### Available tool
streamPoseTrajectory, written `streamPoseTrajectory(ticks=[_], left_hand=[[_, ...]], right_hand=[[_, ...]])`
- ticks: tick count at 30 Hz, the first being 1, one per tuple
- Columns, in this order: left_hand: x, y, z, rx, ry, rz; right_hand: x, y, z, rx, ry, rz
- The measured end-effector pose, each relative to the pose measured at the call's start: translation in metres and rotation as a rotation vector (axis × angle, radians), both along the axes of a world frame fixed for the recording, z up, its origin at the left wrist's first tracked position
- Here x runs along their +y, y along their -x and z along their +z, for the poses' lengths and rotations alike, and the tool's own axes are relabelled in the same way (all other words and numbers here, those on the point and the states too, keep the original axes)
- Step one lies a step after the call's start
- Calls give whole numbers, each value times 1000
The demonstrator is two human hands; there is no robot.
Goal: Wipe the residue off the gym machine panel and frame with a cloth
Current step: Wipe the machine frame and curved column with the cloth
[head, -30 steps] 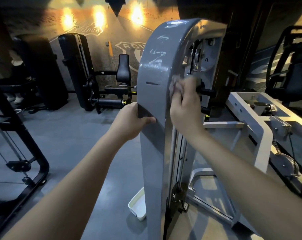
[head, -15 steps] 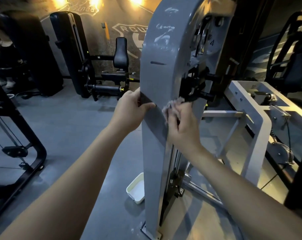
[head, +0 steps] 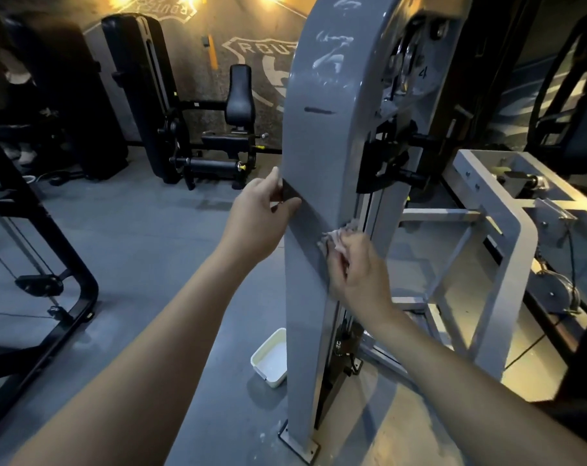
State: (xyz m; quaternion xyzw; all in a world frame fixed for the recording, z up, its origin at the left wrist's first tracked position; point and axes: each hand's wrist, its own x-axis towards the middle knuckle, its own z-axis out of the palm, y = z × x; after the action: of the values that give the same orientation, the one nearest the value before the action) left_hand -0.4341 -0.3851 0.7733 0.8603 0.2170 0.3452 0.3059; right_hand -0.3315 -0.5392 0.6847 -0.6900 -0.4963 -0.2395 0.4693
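Currently your crumpled pale cloth [head: 338, 234] is bunched in your right hand [head: 359, 270], fingers curled round it, pressed against the right edge of the tall grey painted metal panel [head: 319, 156] about mid-height. Hand and cloth are slightly motion-blurred.

Your left hand [head: 258, 216] grips the panel's left edge a bit higher up: thumb across the front face, fingers wrapped behind the edge.

White smeared residue [head: 332, 52] sits near the top of the panel, well above both hands. A short dark horizontal slot [head: 319, 111] lies between the smears and your left hand.

The light grey metal frame [head: 507, 227] stands to the right of the panel, with pulleys and cable visible beyond it.

On the grey floor [head: 144, 230], a white rectangular plastic tray [head: 268, 359] sits just beside the panel's base, left side, partly hidden behind it.

A black padded leg machine [head: 218, 146] stands further back, and a black tubular cable rack [head: 77, 274] is at far left.
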Motion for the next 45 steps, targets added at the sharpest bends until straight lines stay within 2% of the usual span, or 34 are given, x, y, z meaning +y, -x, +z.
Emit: streamPoseTrajectory(ticks=[2,6,8,13,15,17,21,23,26,31,33,36,40,43,45], left_hand=[[-3,4,-12,2,51,19],[-12,6,-30,-30,177,80],[-19,8,-36,-69,217,114],[-38,21,-53,-37,272,89],[-49,29,-62,2,313,45],[-61,37,-68,31,401,-59],[-83,43,-79,103,494,-243],[-89,42,-83,104,528,-276],[-88,42,-90,98,587,-202],[-83,48,-94,62,639,-162],[-84,52,-95,12,694,-179],[-87,52,-98,-120,822,-208],[-97,47,-93,-189,922,-290],[-101,44,-90,-173,921,-244],[-101,42,-88,-159,914,-176]], right_hand=[[0,0,5,-10,13,-30],[18,-11,60,-5,-153,-41],[18,-10,58,0,-176,-51],[-13,6,-20,82,167,-69],[-29,11,-29,258,232,-49],[-44,15,-27,517,252,16],[-69,20,-20,908,280,329],[-75,21,-20,917,282,400],[-80,20,-20,881,328,414],[-90,7,-18,804,330,246],[-93,1,-17,803,299,217],[-98,-4,-17,792,312,284],[-93,3,-17,969,325,360],[-86,5,-16,1132,220,474],[-85,5,-13,1150,229,535]])
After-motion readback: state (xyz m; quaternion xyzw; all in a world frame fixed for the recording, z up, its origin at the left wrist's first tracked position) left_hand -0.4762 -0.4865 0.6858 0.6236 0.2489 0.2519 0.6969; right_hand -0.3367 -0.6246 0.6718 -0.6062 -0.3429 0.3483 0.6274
